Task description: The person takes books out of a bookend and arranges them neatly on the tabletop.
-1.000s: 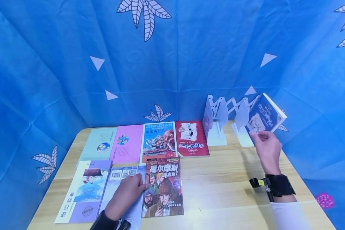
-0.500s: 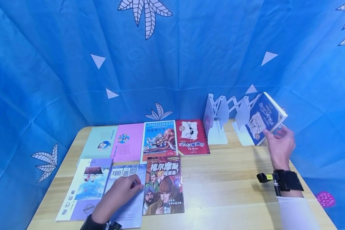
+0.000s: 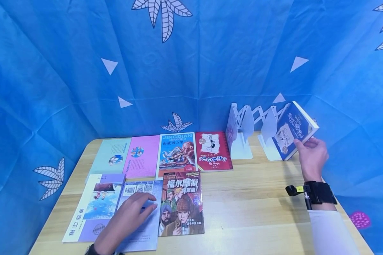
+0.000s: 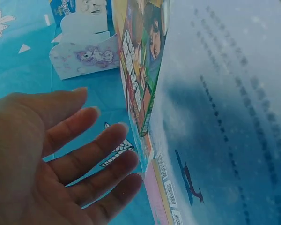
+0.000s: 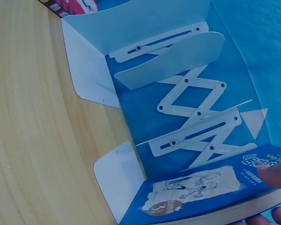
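Note:
In the head view my right hand (image 3: 313, 156) holds a dark blue paperback book (image 3: 290, 124) by its lower right edge, thumb on the cover and fingers behind. The book leans, tilted, at the right end of a white expandable bookend (image 3: 241, 150). In the right wrist view the book's cover (image 5: 196, 190) lies along the last plate, and only my thumb (image 5: 275, 174) and some fingertips show. My left hand (image 3: 132, 212) hovers over a pale blue book (image 3: 143, 237), fingers loosely extended. The left wrist view shows that left hand (image 4: 70, 150) holding nothing, beside the pale blue cover (image 4: 225, 117).
A detective book (image 3: 181, 205), a purple-and-white book (image 3: 97, 209), a green book (image 3: 113, 154), a pink book (image 3: 143, 152), an octopus-cover book (image 3: 177, 154) and a red book (image 3: 213, 152) lie flat on the wooden table (image 3: 242, 212). Blue cloth (image 3: 178, 71) hangs behind.
My right hand has shifted right from the book's lower left corner to its right edge. The left hand has drawn back left from the detective book's edge, its fingers loosening.

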### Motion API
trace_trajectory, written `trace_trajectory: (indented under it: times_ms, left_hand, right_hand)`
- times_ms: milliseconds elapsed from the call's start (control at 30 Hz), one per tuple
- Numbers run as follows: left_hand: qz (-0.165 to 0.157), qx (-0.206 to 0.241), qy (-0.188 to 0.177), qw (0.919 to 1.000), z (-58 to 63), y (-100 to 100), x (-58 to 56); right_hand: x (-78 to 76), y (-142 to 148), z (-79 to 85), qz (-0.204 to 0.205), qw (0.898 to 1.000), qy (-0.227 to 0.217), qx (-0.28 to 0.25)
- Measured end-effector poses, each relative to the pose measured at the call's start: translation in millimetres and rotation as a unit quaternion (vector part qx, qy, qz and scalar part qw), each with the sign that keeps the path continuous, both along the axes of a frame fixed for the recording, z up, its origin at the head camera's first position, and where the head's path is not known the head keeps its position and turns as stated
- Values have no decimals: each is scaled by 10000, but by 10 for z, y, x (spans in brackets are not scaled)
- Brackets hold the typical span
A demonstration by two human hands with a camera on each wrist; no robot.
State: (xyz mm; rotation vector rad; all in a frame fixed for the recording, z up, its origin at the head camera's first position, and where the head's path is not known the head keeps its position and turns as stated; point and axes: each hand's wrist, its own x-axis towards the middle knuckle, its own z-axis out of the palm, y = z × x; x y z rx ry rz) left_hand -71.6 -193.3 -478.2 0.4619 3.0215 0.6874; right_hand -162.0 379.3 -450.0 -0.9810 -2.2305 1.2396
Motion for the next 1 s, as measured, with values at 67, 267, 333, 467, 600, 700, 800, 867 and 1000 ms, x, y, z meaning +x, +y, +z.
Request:
trace_trajectory:
  times_ms: [67,267,333,467,600,700,800,867,1000]
  left_hand:
    - [13,-19,-46,10000,0,-8,17]
    - [-272,-89,380,9989,-23,-61,82]
    - [-430,-165,609,9971,-24,-74,106]
    - [-674,-297,974,9925,-19,-84,128]
    - [-744,-331,1152,9900,-29,-70,132]
    - [-765,-359,1185,9893,-33,-58,127]
    - [-775,-365,1180,9893,-35,-44,121]
    - [-772,-364,1157,9896,-37,-35,115]
    - [-743,-338,1132,9902,-40,-22,106]
  right_hand:
    - [-11,19,-10,-19,9999,-91,-45]
    - [-14,41,-64,110,9996,-222,-168]
    - [-19,37,-90,186,9996,-182,-141]
    - [-43,38,-136,327,9993,-167,89]
    - [-54,40,-152,416,9983,-216,348]
    - [-52,37,-151,517,9971,-163,526]
    - [-44,23,-152,592,9954,-71,752]
    - [-41,12,-150,582,9937,3,956]
    - [-19,-5,-130,559,9915,144,1163]
